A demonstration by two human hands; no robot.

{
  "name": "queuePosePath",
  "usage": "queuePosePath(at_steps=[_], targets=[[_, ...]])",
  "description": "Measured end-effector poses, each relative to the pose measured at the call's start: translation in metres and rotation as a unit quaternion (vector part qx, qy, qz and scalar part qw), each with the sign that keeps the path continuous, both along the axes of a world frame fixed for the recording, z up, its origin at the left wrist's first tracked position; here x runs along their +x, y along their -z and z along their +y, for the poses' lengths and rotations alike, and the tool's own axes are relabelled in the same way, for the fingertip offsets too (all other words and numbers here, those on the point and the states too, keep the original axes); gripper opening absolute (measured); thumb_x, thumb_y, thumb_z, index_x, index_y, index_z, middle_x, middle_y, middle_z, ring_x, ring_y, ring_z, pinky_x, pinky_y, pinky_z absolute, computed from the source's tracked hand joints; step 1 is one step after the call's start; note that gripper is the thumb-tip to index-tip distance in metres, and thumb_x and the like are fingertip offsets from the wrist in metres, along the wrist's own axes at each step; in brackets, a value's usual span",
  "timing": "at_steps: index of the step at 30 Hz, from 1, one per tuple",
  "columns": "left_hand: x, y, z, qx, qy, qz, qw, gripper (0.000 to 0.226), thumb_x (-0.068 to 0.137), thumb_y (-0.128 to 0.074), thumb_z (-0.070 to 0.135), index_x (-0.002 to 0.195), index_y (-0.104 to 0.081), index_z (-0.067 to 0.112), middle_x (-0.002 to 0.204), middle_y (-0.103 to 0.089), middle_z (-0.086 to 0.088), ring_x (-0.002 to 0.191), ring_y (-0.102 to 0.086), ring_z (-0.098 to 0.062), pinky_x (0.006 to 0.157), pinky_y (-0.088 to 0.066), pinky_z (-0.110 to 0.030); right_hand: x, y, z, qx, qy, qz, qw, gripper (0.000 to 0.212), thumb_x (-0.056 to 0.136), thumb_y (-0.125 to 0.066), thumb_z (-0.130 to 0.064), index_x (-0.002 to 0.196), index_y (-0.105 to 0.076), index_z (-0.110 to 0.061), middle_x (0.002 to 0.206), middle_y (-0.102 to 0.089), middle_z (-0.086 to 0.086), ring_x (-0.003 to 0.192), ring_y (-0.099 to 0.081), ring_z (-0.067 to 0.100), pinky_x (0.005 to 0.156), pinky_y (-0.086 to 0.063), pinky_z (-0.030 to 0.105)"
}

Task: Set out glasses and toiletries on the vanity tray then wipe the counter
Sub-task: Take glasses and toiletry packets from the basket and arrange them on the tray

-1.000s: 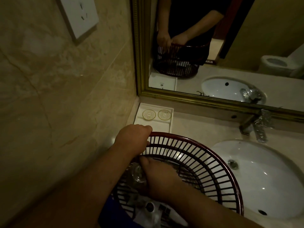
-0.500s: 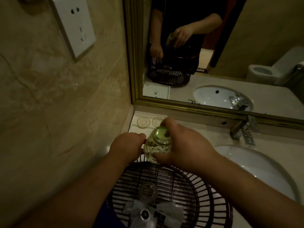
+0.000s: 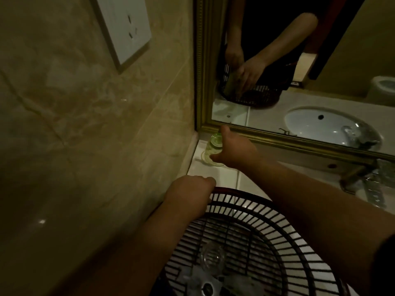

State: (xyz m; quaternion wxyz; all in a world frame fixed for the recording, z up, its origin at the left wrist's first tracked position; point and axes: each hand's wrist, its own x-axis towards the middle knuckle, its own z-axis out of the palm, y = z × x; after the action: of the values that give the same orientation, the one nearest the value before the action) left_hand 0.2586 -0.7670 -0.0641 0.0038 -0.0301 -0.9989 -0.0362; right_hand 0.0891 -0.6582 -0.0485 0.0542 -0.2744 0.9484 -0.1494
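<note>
My right hand (image 3: pixel 234 150) reaches to the back left corner and grips a clear glass (image 3: pixel 213 147), upside down, over a round coaster on the white vanity tray (image 3: pixel 215 173). My left hand (image 3: pixel 190 192) holds the near-left rim of the dark slatted basket (image 3: pixel 267 231). A second clear glass (image 3: pixel 211 258) lies inside the basket beside wrapped toiletry packets (image 3: pixel 213 284). My hand hides the other coaster.
A tiled wall with a white socket plate (image 3: pixel 124 28) runs along the left. The gold-framed mirror (image 3: pixel 299 137) stands behind the counter. The white sink basin's reflection (image 3: pixel 327 124) and the chrome tap (image 3: pixel 372 184) are to the right.
My right hand lifted a glass out of the basket and carried it forward to the back of the tray. My left hand stayed on the basket rim.
</note>
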Motion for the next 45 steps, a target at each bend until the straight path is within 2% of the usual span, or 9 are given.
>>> queuePosePath(at_steps=[8, 16, 19, 22, 27, 32, 35, 41, 45], targets=[[0.000, 0.000, 0.001, 0.002, 0.000, -0.030, 1.000, 0.023, 0.086, -0.069, 0.024, 0.099, -0.050, 0.023, 0.083, -0.062, 0.001, 0.068, -0.063, -0.024, 0.053, -0.040, -0.031, -0.067, 0.090, -0.047, 0.027, -0.026, -0.067, 0.997, 0.086, 0.071, -0.088, -0.040, 0.138, -0.040, -0.015, 0.122, -0.065, 0.015, 0.106, -0.064, 0.034, 0.084, -0.055, 0.041], [0.000, -0.008, 0.000, 0.033, 0.007, -0.028, 0.999, 0.033, 0.091, -0.065, 0.028, 0.118, -0.048, 0.020, 0.097, -0.064, -0.001, 0.080, -0.063, -0.024, 0.058, -0.033, -0.031, -0.104, 0.134, -0.066, 0.027, -0.028, -0.111, 0.993, 0.079, 0.078, -0.086, -0.032, 0.138, -0.040, -0.010, 0.126, -0.061, 0.018, 0.108, -0.062, 0.035, 0.079, -0.046, 0.036], [0.004, -0.009, 0.000, 0.039, 0.017, 0.000, 0.999, 0.028, 0.086, -0.068, 0.023, 0.110, -0.053, 0.020, 0.086, -0.064, 0.001, 0.069, -0.061, -0.022, 0.054, -0.031, -0.029, -0.108, 0.142, -0.068, 0.019, -0.018, -0.109, 0.994, 0.079, 0.080, -0.085, -0.033, 0.140, -0.040, -0.010, 0.130, -0.059, 0.019, 0.113, -0.061, 0.036, 0.080, -0.042, 0.035], [0.006, -0.011, 0.000, 0.048, 0.025, 0.011, 0.998, 0.025, 0.078, -0.075, 0.022, 0.097, -0.059, 0.020, 0.072, -0.062, 0.003, 0.055, -0.058, -0.018, 0.049, -0.028, -0.024, -0.110, 0.143, -0.070, 0.011, -0.017, -0.110, 0.994, 0.079, 0.082, -0.084, -0.031, 0.144, -0.039, -0.011, 0.132, -0.058, 0.019, 0.115, -0.060, 0.037, 0.089, -0.048, 0.041], [0.005, -0.013, 0.000, 0.052, 0.042, 0.003, 0.998, 0.029, 0.065, -0.082, 0.027, 0.083, -0.059, 0.022, 0.060, -0.057, 0.007, 0.044, -0.052, -0.012, 0.046, -0.020, -0.019, -0.112, 0.139, -0.070, 0.059, -0.015, -0.066, 0.996, 0.077, 0.084, -0.080, -0.036, 0.146, -0.039, -0.015, 0.134, -0.053, 0.022, 0.113, -0.062, 0.041, 0.089, -0.052, 0.046], [0.005, -0.007, 0.002, 0.028, 0.031, 0.005, 0.999, 0.032, 0.074, -0.078, 0.029, 0.097, -0.058, 0.020, 0.070, -0.061, 0.005, 0.054, -0.058, -0.017, 0.046, -0.018, -0.023, -0.109, 0.132, -0.068, 0.099, -0.030, -0.053, 0.993, 0.079, 0.086, -0.078, -0.041, 0.149, -0.037, -0.017, 0.133, -0.056, 0.021, 0.114, -0.062, 0.040, 0.087, -0.052, 0.045], [0.002, -0.007, 0.002, 0.015, 0.015, -0.009, 1.000, 0.032, 0.083, -0.070, 0.026, 0.109, -0.051, 0.022, 0.086, -0.063, 0.001, 0.070, -0.062, -0.023, 0.052, -0.027, -0.027, -0.102, 0.110, -0.065, 0.122, -0.055, -0.026, 0.991, 0.082, 0.088, -0.076, -0.039, 0.153, -0.032, -0.018, 0.134, -0.058, 0.021, 0.115, -0.063, 0.039, 0.087, -0.055, 0.045], [0.003, -0.009, 0.004, -0.002, 0.015, -0.022, 1.000, 0.023, 0.084, -0.070, 0.026, 0.095, -0.051, 0.022, 0.084, -0.063, -0.001, 0.069, -0.064, -0.024, 0.052, -0.036, -0.030, -0.052, 0.026, -0.044, 0.060, -0.066, 0.041, 0.995, 0.048, 0.090, -0.067, -0.042, 0.133, -0.058, -0.023, 0.119, -0.067, 0.009, 0.103, -0.066, 0.031, 0.073, -0.052, 0.037], [0.004, -0.009, 0.005, 0.005, 0.012, -0.010, 1.000, 0.023, 0.082, -0.073, 0.029, 0.092, -0.055, 0.021, 0.081, -0.063, -0.001, 0.068, -0.064, -0.025, 0.052, -0.035, -0.029, 0.014, -0.027, -0.005, -0.041, -0.079, 0.099, 0.991, 0.017, 0.089, -0.061, -0.041, 0.092, -0.066, -0.025, 0.085, -0.062, -0.001, 0.074, -0.061, 0.021, 0.055, -0.042, 0.030]])
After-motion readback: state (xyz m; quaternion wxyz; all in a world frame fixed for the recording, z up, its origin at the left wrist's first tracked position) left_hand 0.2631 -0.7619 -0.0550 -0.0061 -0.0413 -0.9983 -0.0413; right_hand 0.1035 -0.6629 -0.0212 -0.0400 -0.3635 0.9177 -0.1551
